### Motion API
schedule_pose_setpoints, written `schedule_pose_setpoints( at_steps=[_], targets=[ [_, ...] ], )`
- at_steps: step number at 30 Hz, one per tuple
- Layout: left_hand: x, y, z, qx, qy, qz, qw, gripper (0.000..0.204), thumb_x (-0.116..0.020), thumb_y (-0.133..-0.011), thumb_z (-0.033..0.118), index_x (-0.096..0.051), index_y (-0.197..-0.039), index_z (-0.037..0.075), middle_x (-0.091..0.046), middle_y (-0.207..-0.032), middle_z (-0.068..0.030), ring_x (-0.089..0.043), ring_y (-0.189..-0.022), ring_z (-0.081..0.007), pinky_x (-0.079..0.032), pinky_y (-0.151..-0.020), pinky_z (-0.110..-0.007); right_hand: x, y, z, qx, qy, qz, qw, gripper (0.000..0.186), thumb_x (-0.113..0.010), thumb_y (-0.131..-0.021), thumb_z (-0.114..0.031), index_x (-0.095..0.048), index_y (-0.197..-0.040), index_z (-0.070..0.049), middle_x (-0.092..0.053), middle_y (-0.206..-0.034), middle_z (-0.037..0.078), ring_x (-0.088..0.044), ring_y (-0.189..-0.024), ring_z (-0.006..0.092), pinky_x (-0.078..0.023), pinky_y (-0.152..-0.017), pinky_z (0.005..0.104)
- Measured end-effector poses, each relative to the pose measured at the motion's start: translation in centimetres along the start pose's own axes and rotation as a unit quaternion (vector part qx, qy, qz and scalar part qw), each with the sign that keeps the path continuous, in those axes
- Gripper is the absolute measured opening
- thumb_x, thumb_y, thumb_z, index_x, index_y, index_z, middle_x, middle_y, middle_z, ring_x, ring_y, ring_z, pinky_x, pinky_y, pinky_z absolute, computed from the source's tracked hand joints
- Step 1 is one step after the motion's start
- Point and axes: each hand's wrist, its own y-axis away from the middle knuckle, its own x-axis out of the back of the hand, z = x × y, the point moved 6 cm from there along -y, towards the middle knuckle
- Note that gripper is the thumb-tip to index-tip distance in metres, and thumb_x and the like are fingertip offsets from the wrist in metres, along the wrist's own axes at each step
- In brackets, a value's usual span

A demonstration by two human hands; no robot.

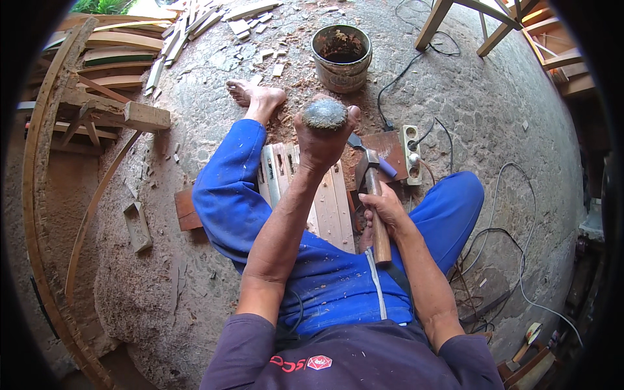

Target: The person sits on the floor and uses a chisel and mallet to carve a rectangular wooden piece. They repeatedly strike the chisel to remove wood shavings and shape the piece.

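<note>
My left hand (pixel 318 148) is raised over the workpieces, its fingers wrapped round an upright tool with a round, frayed grey end (pixel 325 114). The rest of that tool is hidden beneath the fist. My right hand (pixel 386 207) grips a hammer (pixel 381 244) by its wooden handle, its metal head pointing away from me. Between my legs lie pale wooden strips (pixel 338 201) side by side, some with slots cut in them. Beyond the hammer head, a chisel with a blue-purple handle (pixel 387 168) rests near a reddish-brown board (pixel 383 144).
A dirty bucket (pixel 342 68) stands ahead among wood chips and offcuts. A white power strip (pixel 412 156) lies to the right, with cables (pixel 500 231) across the floor. Curved timber pieces (pixel 45 195) line the left side. A wooden frame's legs (pixel 434 25) stand at upper right.
</note>
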Motion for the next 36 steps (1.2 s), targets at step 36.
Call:
schedule_pose_setpoints(
  at_steps=[36],
  targets=[
    [-0.6,-1.5,0.8,-0.075,-0.104,0.025,0.991,0.021,-0.077,-0.085,0.02,-0.067,-0.08,0.002,-0.071,-0.073,-0.0096,-0.07,-0.068,-0.0237,-0.054,-0.068,-0.037,-1.3,9.1,-14.2,0.401,0.24,0.047,0.883,0.058,-0.067,-0.092,-0.006,-0.043,-0.144,-0.008,-0.061,-0.09,0.003,-0.062,-0.069,0.0119,-0.055,-0.065,0.0315]
  ],
)
